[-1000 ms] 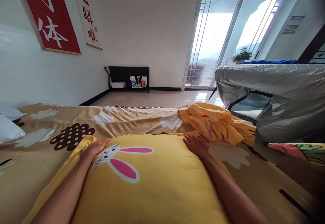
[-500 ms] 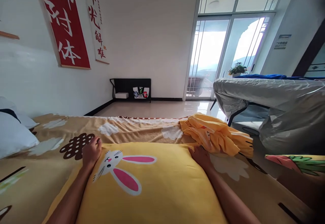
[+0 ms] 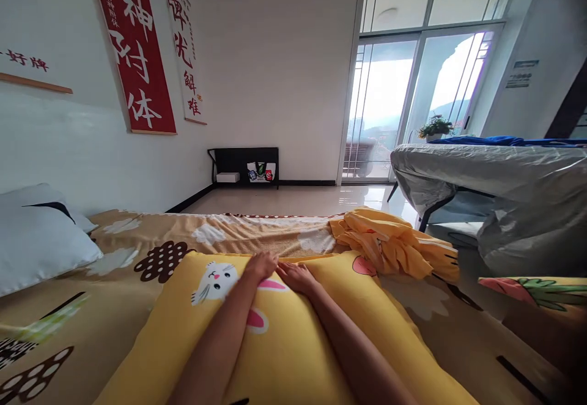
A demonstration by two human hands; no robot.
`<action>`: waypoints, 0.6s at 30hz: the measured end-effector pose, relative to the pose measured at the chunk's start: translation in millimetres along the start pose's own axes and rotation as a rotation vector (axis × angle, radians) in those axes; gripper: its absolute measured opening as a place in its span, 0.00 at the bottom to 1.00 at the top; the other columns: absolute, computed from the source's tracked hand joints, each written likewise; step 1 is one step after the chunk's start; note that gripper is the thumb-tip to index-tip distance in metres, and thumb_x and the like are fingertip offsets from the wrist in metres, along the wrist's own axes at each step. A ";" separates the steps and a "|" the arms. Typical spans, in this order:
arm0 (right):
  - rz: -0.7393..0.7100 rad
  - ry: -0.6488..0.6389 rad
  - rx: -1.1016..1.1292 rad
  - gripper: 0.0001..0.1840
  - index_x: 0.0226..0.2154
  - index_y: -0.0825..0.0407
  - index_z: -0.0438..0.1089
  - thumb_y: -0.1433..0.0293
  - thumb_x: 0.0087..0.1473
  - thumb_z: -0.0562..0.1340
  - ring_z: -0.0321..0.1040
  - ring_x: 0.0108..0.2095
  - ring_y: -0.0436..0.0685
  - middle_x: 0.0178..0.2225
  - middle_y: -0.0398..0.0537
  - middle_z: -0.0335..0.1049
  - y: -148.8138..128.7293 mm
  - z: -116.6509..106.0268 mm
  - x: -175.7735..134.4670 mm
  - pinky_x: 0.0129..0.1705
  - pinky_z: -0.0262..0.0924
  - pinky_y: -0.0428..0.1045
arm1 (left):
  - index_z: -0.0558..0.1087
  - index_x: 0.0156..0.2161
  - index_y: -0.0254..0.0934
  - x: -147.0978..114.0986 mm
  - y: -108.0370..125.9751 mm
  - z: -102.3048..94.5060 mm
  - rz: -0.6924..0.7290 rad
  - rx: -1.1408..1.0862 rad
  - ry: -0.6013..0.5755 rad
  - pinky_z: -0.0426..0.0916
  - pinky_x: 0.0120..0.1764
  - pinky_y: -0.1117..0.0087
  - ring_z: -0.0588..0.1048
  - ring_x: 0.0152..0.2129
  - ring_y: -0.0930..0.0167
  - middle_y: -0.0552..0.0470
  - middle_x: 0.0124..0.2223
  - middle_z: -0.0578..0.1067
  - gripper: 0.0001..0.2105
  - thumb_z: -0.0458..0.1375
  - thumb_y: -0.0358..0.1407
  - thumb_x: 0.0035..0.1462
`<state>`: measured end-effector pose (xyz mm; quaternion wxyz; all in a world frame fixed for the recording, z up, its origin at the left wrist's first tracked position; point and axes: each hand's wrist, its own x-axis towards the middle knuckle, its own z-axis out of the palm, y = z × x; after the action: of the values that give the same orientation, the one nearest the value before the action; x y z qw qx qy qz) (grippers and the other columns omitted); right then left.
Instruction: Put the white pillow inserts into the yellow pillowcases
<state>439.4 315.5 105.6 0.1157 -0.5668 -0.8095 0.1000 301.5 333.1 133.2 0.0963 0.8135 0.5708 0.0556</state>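
A yellow pillow point(image 3: 293, 338) with a white rabbit print lies in front of me on a bed with a brown patterned sheet point(image 3: 114, 307). On the far part of its top rests my left hand point(image 3: 262, 265), slightly blurred, over the rabbit's ears. Right beside it my right hand point(image 3: 297, 275) lies flat with its fingers stretched toward the left one. Both palms press down on the pillow, which dips between its raised corners. Beyond its far right corner sits a crumpled orange-yellow cloth point(image 3: 394, 240).
A white pillow point(image 3: 46, 240) is at the bed's left end. A table under a grey plastic cover point(image 3: 495, 166) stands at the right, with a chair point(image 3: 454, 215) beneath. A second yellow printed piece point(image 3: 541, 292) shows at the right edge. A black shelf point(image 3: 243, 166) stands by the far wall.
Both hands have moved inward from the pillow's left and right sides to its middle, where they now lie side by side. The view has turned slightly left.
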 end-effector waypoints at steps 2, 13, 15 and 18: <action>0.004 -0.033 0.020 0.25 0.58 0.47 0.62 0.61 0.62 0.46 0.55 0.61 0.59 0.59 0.49 0.62 1.7 25.8 -10.3 0.60 0.45 0.57 | 0.69 0.53 0.35 -6.9 -1.3 34.3 -0.038 0.019 0.007 0.60 0.56 0.50 0.68 0.53 0.62 0.43 0.56 0.70 0.17 0.53 0.43 0.63; 0.185 -0.073 -0.009 0.28 0.49 0.50 0.71 0.58 0.62 0.42 0.63 0.56 0.63 0.54 0.54 0.69 72.3 26.2 -5.3 0.57 0.50 0.61 | 0.67 0.56 0.39 6.4 -59.5 46.2 -0.255 0.010 -0.058 0.49 0.62 0.47 0.61 0.60 0.60 0.44 0.61 0.65 0.22 0.51 0.48 0.62; 0.223 -0.073 0.001 0.29 0.50 0.50 0.71 0.57 0.62 0.41 0.64 0.54 0.63 0.54 0.54 0.69 103.9 23.4 -12.8 0.56 0.52 0.61 | 0.68 0.57 0.40 4.5 -90.0 42.5 -0.329 0.026 -0.060 0.44 0.62 0.44 0.59 0.61 0.58 0.44 0.62 0.65 0.23 0.46 0.50 0.63; 0.223 -0.055 0.016 0.28 0.53 0.46 0.68 0.59 0.63 0.41 0.56 0.60 0.60 0.59 0.48 0.63 147.1 25.9 -21.6 0.60 0.49 0.59 | 0.73 0.53 0.43 -0.8 -141.6 39.1 -0.428 0.066 -0.042 0.47 0.58 0.38 0.63 0.58 0.51 0.43 0.59 0.70 0.25 0.42 0.50 0.62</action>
<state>570.4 344.1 36.2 0.0862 -0.6495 -0.7434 0.1343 179.1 375.5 63.9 0.0909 0.6774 0.7300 -0.0019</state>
